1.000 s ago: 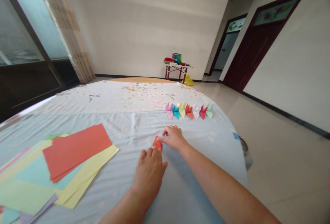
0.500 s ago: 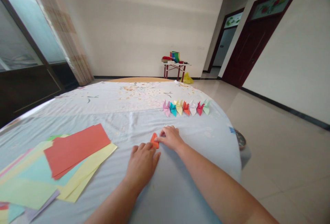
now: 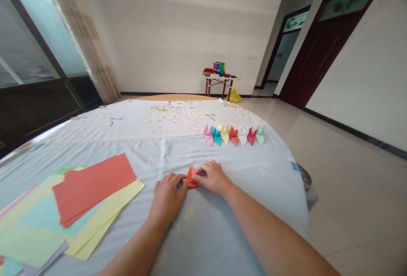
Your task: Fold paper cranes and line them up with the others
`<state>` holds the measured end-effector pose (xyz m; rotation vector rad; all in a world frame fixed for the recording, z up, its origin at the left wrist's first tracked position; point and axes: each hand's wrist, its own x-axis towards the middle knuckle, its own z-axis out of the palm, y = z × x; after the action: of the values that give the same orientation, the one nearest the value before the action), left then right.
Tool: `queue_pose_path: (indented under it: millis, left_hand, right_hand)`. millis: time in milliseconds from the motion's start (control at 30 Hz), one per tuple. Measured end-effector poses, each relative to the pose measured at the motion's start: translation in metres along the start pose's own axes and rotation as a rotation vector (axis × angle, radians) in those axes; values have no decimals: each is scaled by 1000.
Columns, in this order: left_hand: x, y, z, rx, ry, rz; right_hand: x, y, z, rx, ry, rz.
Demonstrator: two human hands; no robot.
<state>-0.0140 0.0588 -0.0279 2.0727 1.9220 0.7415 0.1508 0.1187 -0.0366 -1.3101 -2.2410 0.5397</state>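
Note:
A small folded piece of orange paper (image 3: pixel 191 177) is on the cloth between my two hands, its point facing away from me. My left hand (image 3: pixel 171 195) pinches its left edge between thumb and fingers. On the other side, my right hand (image 3: pixel 212 177) grips the right edge with thumb and forefinger, the other fingers curled. Beyond the hands stands a row of folded paper cranes (image 3: pixel 233 135) in several colours.
A loose stack of coloured paper sheets lies at the left, with red sheets (image 3: pixel 93 187) on top and yellow sheets (image 3: pixel 104 221) below. A pale flowered tablecloth (image 3: pixel 143 119) covers the round table. Against the far wall is a small side table (image 3: pixel 221 79) with items on it.
My left hand has moved off the top of the orange paper to its left edge, and more of the paper shows. The view has shifted slightly left.

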Motion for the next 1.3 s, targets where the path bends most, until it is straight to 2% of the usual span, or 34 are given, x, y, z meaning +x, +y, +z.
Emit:
queue_pose_path:
  millis: [333, 533, 767, 933, 1100, 1300]
  left_hand:
    - [1, -7, 8, -40, 8, -43]
    - [1, -6, 5, -94, 9, -36]
    - [2, -8, 4, -178, -37, 15]
    - [5, -11, 2, -204, -59, 89]
    - [10, -17, -4, -243, -147, 178]
    - [13, -25, -1, -213, -182, 231]
  right_hand:
    - [2, -1, -1, 87, 21, -71]
    - [-1, 2, -6, 264, -22, -176]
    - [-4, 5, -14, 277, -149, -202]
    - [-4, 7, -13, 224, -153, -269]
    - [-2, 10, -12, 188, -173, -318]
    - [-1, 11, -11, 214, -151, -348]
